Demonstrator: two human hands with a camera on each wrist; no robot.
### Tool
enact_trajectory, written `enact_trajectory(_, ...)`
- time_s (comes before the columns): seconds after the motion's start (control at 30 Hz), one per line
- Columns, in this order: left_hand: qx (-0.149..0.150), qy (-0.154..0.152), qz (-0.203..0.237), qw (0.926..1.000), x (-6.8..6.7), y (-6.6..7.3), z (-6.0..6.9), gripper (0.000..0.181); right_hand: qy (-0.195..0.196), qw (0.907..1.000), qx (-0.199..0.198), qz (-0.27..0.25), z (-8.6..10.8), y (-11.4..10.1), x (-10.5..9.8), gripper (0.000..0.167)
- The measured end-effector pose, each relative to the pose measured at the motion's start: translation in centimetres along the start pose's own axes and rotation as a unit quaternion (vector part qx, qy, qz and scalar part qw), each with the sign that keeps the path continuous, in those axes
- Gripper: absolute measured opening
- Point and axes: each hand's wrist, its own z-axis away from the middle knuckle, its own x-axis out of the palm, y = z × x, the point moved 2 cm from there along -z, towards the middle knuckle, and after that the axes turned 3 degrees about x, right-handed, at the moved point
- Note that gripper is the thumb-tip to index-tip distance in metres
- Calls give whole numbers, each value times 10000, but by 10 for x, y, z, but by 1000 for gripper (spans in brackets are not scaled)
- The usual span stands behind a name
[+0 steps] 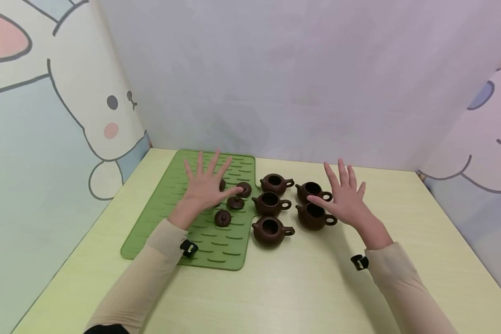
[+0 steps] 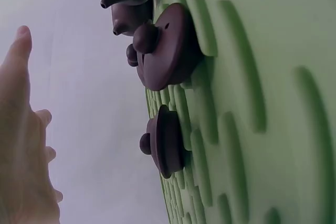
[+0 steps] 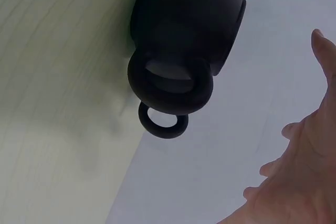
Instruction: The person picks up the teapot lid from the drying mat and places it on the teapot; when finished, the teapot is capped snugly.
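My left hand (image 1: 206, 188) hovers with spread fingers over a green ridged mat (image 1: 229, 260), holding nothing. Several dark brown teapot lids lie on the mat around and under it, among them a lid (image 1: 223, 218) near the wrist and a lid (image 1: 235, 203) by the thumb; the hand partly hides others. In the left wrist view a knobbed lid (image 2: 165, 140) stands apart from the fingers. Fingers splayed and holding nothing, my right hand (image 1: 346, 202) is above the handle side of a lidless brown teapot (image 1: 313, 220). Another teapot (image 1: 311, 190) sits behind that one.
Left of those two, a column of lidless teapots runs along the mat's right edge: a front teapot (image 1: 270, 232), a middle teapot (image 1: 269, 204) and a back teapot (image 1: 274, 184). All stand upright, handles to the right. A pale wooden table (image 1: 300, 287) meets a curtain (image 1: 284, 83) behind.
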Motion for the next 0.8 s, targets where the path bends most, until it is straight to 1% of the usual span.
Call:
enact_trajectory(0.23, 90, -68, 40, 9999, 1, 1, 8, 100, -35, 9999, -55, -118, 4, -4, 1, 98)
enact_trajectory(0.37, 130, -21, 24, 9999, -1, 2, 12, 98, -22, 9997, -142, -195, 6, -5, 4, 97)
enact_trajectory(0.63, 236, 47, 227, 9995, -6, 3, 19, 95, 42, 9989, -376, -289, 10, -9, 9, 95)
enact_trajectory(0.8, 250, -42, 270, 9993, -8, 4, 22, 92, -40, 9980, -441, -457, 12, -12, 10, 93)
